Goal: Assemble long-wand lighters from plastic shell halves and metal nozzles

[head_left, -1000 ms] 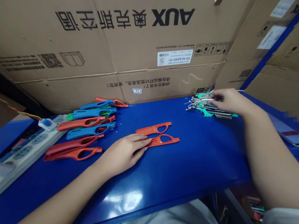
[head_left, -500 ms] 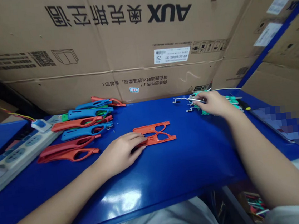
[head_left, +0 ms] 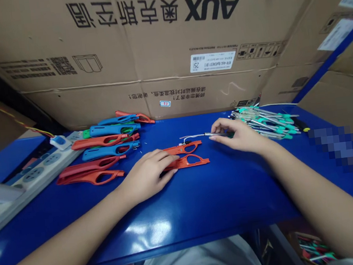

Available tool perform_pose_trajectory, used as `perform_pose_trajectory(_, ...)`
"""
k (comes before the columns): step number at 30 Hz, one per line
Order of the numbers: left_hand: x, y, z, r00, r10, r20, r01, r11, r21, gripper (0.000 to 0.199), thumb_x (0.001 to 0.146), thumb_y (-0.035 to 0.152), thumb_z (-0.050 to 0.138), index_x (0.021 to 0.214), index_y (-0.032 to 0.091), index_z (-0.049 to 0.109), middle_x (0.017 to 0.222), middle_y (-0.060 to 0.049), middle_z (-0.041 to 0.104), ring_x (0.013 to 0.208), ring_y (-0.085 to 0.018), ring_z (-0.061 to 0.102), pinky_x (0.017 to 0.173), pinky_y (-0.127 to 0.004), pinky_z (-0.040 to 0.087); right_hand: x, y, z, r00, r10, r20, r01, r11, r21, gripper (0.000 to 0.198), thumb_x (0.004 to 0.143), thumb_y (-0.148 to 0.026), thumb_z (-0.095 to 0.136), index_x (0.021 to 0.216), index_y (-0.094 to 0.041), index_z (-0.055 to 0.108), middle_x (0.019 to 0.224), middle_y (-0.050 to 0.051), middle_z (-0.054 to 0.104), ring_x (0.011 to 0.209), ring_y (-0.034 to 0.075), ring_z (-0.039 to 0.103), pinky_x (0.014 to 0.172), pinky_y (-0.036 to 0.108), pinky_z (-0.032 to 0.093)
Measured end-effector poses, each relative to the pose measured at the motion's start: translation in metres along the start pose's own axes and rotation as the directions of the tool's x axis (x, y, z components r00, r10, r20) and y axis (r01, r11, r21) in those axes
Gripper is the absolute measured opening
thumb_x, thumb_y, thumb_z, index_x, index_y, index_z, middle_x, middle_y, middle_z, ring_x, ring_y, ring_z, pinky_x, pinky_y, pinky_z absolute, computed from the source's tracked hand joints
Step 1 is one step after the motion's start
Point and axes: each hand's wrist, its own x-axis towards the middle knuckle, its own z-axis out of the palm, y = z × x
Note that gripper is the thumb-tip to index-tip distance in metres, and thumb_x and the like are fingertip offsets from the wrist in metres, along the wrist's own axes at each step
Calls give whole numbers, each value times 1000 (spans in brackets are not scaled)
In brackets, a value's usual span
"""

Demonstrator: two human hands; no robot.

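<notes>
Two orange plastic lighter shell halves, the upper half [head_left: 183, 149] and the lower half [head_left: 193, 161], lie side by side on the blue table, each with a finger loop at its right end. My left hand [head_left: 151, 171] covers their left ends, its fingers and thumb closed about the lower half. Pinched in my right hand [head_left: 236, 134] is a slim metal tube [head_left: 211, 134] with thin wires trailing from its left tip. Those wires reach over the upper half. Behind my right hand is a pile of metal tubes with green parts [head_left: 267, 118].
Several red, blue and orange lighter shells [head_left: 102, 153] are stacked at the left, beside a white power strip [head_left: 37, 174]. A cardboard wall [head_left: 109, 72] stands behind the table. Below the right table edge sits a box of coloured parts [head_left: 313, 246].
My right hand has come left from the pile, carrying the metal tube to the shell halves. My left hand stays on the halves. The view has shifted slightly.
</notes>
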Motion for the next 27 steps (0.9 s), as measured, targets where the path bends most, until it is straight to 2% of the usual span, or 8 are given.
perform_pose_trajectory(4, 0, -1, -1, 994, -71, -77, 70, 997, -9, 42, 94, 32, 64, 133, 19, 59, 122, -11, 70, 111, -30, 65, 95, -48, 53, -1, -7, 3, 999, -29, 13, 29, 999, 33, 22, 91, -42, 66, 93, -20, 61, 85, 2, 64, 74, 15, 58, 69, 28, 46)
perform_pose_trajectory(7, 0, 4, 3, 961, -179, -211, 143, 974, -174, 59, 91, 39, 69, 142, 18, 51, 127, -12, 69, 116, -27, 65, 102, -45, 52, -2, -13, 4, 999, -33, 31, 31, 996, 79, 22, 90, -42, 66, 93, -20, 62, 85, 3, 65, 74, 15, 59, 69, 29, 47)
perform_pose_trajectory(9, 0, 10, 8, 938, -256, -234, 171, 928, -330, 63, 90, 38, 71, 145, 20, 47, 124, -9, 71, 116, -23, 67, 103, -39, 52, -2, -18, 7, 997, -34, 66, 28, 994, 103, 22, 90, -42, 66, 92, -20, 62, 85, 3, 65, 75, 16, 60, 71, 29, 48)
perform_pose_trajectory(12, 1, 17, 13, 928, -304, -217, 164, 853, -496, 58, 90, 29, 71, 143, 22, 49, 107, -2, 76, 102, -17, 72, 96, -30, 55, -2, -24, 10, 991, -40, 129, 25, 993, 116, 22, 91, -42, 65, 93, -20, 63, 87, 3, 67, 77, 16, 61, 73, 29, 49)
perform_pose_trajectory(15, 1, 21, 14, 910, -316, -267, 124, 824, -553, 50, 89, 22, 70, 137, 21, 55, 90, 2, 75, 85, -13, 72, 85, -23, 57, -2, -27, 11, 977, -12, 211, -10, 995, 104, 25, 93, -44, 61, 95, -20, 65, 87, 4, 69, 75, 16, 61, 71, 29, 48)
perform_pose_trajectory(20, 1, 20, 12, 898, -306, -317, 91, 832, -548, 15, 91, 22, 69, 104, 20, 75, 94, -2, 78, 72, -10, 69, 65, -18, 54, -1, -28, 7, 909, 11, 418, -69, 990, 125, 33, 95, -46, 57, 96, -17, 72, 87, 5, 72, 78, 17, 62, 73, 29, 48)
perform_pose_trajectory(24, 2, 16, 12, 886, -349, -307, 145, 835, -531, 11, 91, 24, 69, 97, 19, 78, 84, -1, 77, 67, -11, 66, 60, -20, 51, -1, -32, 5, 824, 12, 566, -155, 966, 205, 36, 92, -49, 61, 97, -15, 73, 87, 5, 72, 80, 17, 64, 74, 28, 48)
perform_pose_trajectory(27, 2, 12, 13, 913, -310, -264, 156, 865, -476, 13, 93, 26, 67, 98, 20, 77, 90, -3, 76, 70, -12, 65, 62, -23, 50, -2, -32, 2, 821, 40, 569, -187, 961, 202, 33, 91, -48, 63, 97, -17, 74, 88, 4, 73, 81, 17, 64, 74, 29, 48)
